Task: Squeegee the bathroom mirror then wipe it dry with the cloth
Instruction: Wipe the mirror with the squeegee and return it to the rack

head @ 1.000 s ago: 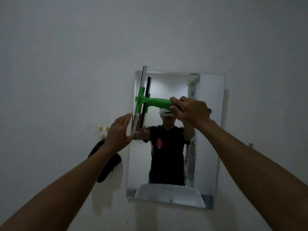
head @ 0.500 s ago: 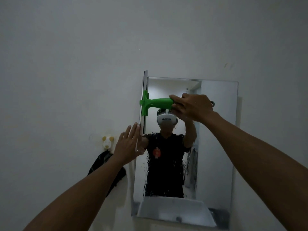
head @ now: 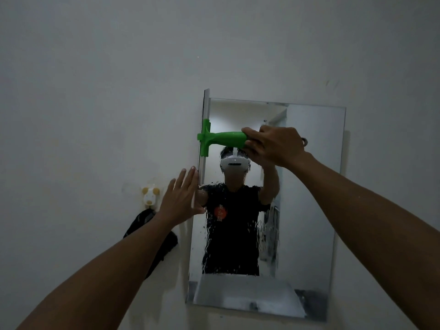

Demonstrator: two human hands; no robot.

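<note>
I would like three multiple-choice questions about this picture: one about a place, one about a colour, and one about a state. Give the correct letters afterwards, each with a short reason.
1. Where is the squeegee blade?
A. along the mirror's left edge
B. along the bottom edge
C. on the wall, far from the mirror

2. What colour is the squeegee handle?
A. red
B. green
C. blue

3. What is the state of the lower part of the mirror?
A. covered by a cloth
B. cracked
C. wet with droplets and streaks

Answers:
1 A: the squeegee stands upright at the left edge of the mirror, held by the right hand, with the open left hand just below it.
2 B: the handle is bright green.
3 C: water runs over the lower glass; the top looks clearer.
</note>
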